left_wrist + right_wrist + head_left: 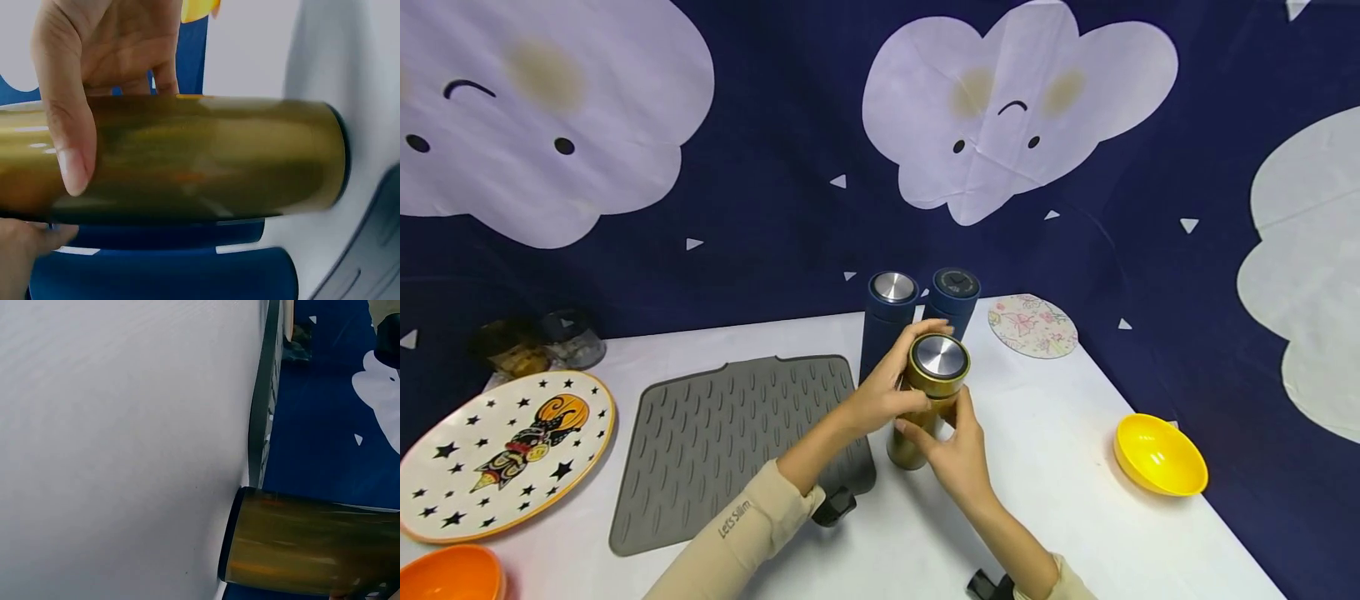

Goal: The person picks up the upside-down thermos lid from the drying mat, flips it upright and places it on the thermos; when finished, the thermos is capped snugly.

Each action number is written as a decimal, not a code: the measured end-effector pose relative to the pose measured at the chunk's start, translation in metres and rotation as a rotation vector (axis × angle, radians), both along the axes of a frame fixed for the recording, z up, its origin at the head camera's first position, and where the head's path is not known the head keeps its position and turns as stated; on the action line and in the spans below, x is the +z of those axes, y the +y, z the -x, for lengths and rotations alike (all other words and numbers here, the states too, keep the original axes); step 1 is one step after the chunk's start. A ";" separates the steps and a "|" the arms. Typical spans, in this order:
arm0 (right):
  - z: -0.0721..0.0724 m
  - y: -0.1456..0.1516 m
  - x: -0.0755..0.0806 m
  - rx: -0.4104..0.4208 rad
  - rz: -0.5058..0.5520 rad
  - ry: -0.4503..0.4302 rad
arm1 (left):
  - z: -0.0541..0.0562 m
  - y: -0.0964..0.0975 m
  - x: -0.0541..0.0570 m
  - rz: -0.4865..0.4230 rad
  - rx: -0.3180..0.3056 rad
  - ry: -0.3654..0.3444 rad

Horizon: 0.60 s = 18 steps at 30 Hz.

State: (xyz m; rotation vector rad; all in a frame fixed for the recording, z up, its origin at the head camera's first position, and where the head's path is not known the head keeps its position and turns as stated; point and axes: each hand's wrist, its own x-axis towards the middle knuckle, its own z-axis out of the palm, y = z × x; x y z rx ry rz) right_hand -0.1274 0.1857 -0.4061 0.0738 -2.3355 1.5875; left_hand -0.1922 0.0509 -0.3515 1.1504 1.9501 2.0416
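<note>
A gold thermos flask [907, 450] with a silver-topped lid [940, 357] stands upright, its base close to the white table. My left hand [883, 392] grips it just below the lid, the thumb across the near side. Lower down, my right hand [958, 457] holds the body from the right; its thumb lies along the front in the left wrist view, and its other fingers are partly hidden behind. In the right wrist view the flask's dark-rimmed base [232, 534] shows. Directly behind are two navy flasks, one with a silver top [894, 287], the other with a dark top [957, 282].
A grey ribbed drying mat [737, 442] lies left of the flasks. Further left are a star-patterned oval plate [460, 475], an orange bowl [456, 575] and dark-lidded jars [572, 342]. To the right sit a yellow bowl [1161, 454] and a round floral mat [1033, 326].
</note>
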 end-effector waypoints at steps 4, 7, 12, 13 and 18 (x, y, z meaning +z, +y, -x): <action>0.000 0.000 0.000 0.009 0.004 -0.007 | -0.001 0.000 0.002 0.068 0.095 0.006; 0.000 0.000 -0.001 0.015 0.012 -0.013 | 0.001 0.001 0.002 0.040 0.077 0.014; 0.000 0.001 -0.001 0.023 0.015 -0.013 | 0.001 -0.001 0.002 0.028 0.019 0.015; 0.000 0.001 -0.001 0.023 0.015 -0.011 | 0.001 -0.001 0.002 0.063 0.066 0.027; 0.000 0.000 -0.001 0.026 0.019 -0.015 | 0.001 0.000 0.002 0.050 0.073 0.030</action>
